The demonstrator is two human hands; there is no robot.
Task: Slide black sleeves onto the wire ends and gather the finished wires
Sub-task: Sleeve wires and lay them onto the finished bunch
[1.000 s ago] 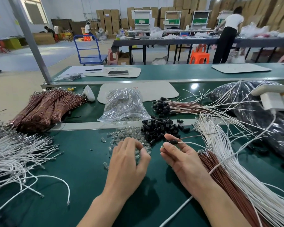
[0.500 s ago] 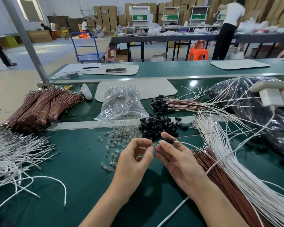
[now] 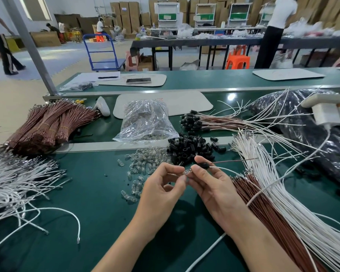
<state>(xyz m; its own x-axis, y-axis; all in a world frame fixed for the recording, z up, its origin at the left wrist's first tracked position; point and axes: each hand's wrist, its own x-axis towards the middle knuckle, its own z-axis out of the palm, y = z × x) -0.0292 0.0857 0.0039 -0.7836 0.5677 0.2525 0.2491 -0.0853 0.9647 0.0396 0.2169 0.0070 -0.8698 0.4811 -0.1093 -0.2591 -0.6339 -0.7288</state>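
Black sleeve point(image 3: 204, 165) mid-fit; plenty left to do.
Just before the sleeve pile point(image 3: 190, 150), the right hand point(image 3: 214, 189) has its grip clamped on it and the left hand point(image 3: 161, 191) pinches a clear bulb point(image 3: 186, 171); a small finished bunch point(image 3: 192, 120) lies beyond that pile.

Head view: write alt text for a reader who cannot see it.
The right hand pinches a black sleeve on two wires; the left hand pinches a clear part beside it. Loose sleeves and wire bundles cover the green table.

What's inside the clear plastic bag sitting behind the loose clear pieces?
The clear plastic bag holds small clear pieces settled along its bottom, resembling the loose clear pieces in front. Crinkles and glare hide how full it is.
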